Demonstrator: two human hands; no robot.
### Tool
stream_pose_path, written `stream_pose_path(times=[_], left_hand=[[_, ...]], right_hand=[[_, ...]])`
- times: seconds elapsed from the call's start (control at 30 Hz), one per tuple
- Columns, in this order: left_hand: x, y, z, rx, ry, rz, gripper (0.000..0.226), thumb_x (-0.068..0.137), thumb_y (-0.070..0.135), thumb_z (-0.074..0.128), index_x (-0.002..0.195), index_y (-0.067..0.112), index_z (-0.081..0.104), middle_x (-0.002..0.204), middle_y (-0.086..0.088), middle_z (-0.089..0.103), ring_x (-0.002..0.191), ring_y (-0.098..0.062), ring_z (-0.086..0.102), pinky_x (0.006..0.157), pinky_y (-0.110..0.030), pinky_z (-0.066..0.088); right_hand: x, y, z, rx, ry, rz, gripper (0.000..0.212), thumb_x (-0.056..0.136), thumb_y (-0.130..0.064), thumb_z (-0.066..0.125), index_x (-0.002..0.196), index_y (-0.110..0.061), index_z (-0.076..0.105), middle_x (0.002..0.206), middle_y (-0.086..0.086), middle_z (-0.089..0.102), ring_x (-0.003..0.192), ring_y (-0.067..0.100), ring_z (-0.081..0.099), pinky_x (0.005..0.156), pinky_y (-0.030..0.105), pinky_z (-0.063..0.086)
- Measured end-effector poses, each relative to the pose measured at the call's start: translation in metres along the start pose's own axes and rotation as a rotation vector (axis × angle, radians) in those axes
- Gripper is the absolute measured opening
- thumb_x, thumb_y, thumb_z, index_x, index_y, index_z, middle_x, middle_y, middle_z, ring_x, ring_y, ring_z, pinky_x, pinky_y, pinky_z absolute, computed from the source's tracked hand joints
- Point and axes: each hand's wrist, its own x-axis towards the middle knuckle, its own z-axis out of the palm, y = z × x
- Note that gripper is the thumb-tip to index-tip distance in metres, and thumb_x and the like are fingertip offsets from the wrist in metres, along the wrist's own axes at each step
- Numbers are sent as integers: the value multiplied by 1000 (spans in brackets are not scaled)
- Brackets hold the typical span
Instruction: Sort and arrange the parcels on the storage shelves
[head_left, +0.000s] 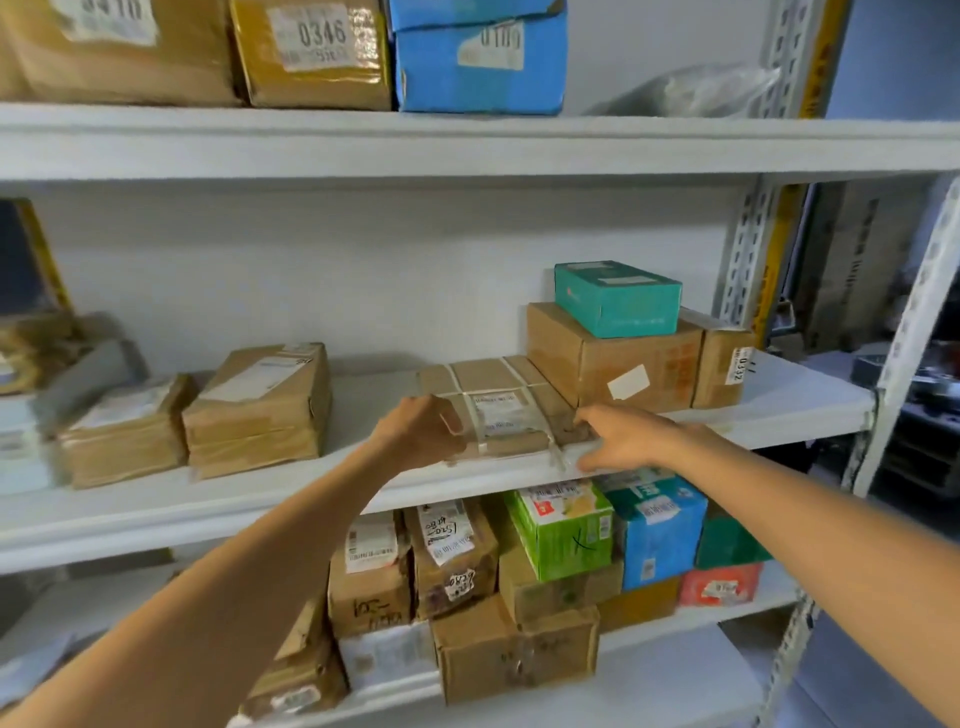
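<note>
A flat brown parcel (498, 400) bound with white straps lies on the middle shelf (779, 410), near its front edge. My left hand (421, 431) grips the parcel's front left corner, thumb on top. My right hand (623, 434) rests on its front right corner, fingers spread against the side. Just right of the parcel stands a larger cardboard box (613, 358) with a teal box (615, 299) stacked on it and a small brown box (722, 361) beside it. Two taped brown parcels (260, 410) (124, 431) sit to the left on the same shelf.
The top shelf holds brown boxes (311, 52) and a blue box (480, 57), plus a clear plastic bag (717, 88). The lower shelf is packed with cardboard, green (563, 530), blue (660, 530) and red (719, 584) boxes. A perforated metal upright (904, 332) stands at right.
</note>
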Motion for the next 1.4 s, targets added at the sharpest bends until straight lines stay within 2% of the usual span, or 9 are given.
stream_pose_path(times=[0.33,0.47,0.63,0.73,0.9,1.07,1.13,1.27,1.4], left_hand=[[30,-21,14,-31,36,-241,20,81,38,69,95,30,59,106,-4,69,94,-23,64,85,-38,54],[36,-11,27,-137,97,-359,36,83,36,69,112,17,59,113,-10,64,97,-28,62,77,-32,50],[40,-3,41,-372,225,-538,58,74,29,83,122,8,59,118,-12,63,108,-28,59,86,-32,48],[37,-2,45,-553,275,-649,63,70,20,86,123,5,55,120,-12,61,112,-29,57,95,-35,48],[20,-2,41,-593,225,-626,51,68,22,88,110,6,63,100,-9,67,94,-23,64,85,-33,55],[-16,-16,41,-726,225,-608,49,68,11,86,109,1,61,94,-10,67,78,-18,62,52,-20,47],[-26,-21,42,-766,224,-617,53,67,10,87,112,4,61,105,-14,67,85,-20,63,53,-21,46],[-33,-17,38,-768,169,-611,55,70,10,85,118,5,57,108,-14,66,86,-23,64,53,-22,47],[-33,-15,36,-738,137,-583,56,74,12,83,121,8,54,103,-8,63,76,-15,60,51,-19,43]], right_hand=[[49,8,6,97,41,-71,39,90,-28,65,119,-5,53,110,8,54,100,23,56,78,33,47],[60,12,17,164,101,-57,27,92,-33,62,81,-16,45,104,4,49,81,14,49,59,24,36],[63,18,30,273,190,-28,34,87,-39,66,99,-10,54,117,7,48,102,20,51,79,28,39],[61,21,38,353,261,9,39,84,-41,70,98,-7,57,117,9,52,107,23,50,80,29,38],[43,13,39,344,313,40,42,77,-43,75,90,-8,57,105,8,53,102,23,48,77,30,36],[31,9,38,437,368,11,42,80,-36,74,56,-15,47,51,-4,43,48,11,46,71,35,54],[27,8,35,472,315,74,35,76,-33,80,70,-15,51,65,-3,51,58,12,51,63,29,48],[25,1,35,587,110,176,65,80,-26,78,132,-7,44,128,10,52,118,27,52,95,39,48],[27,-2,35,694,36,177,78,84,-16,74,147,-6,28,149,13,38,135,28,39,110,41,37]])
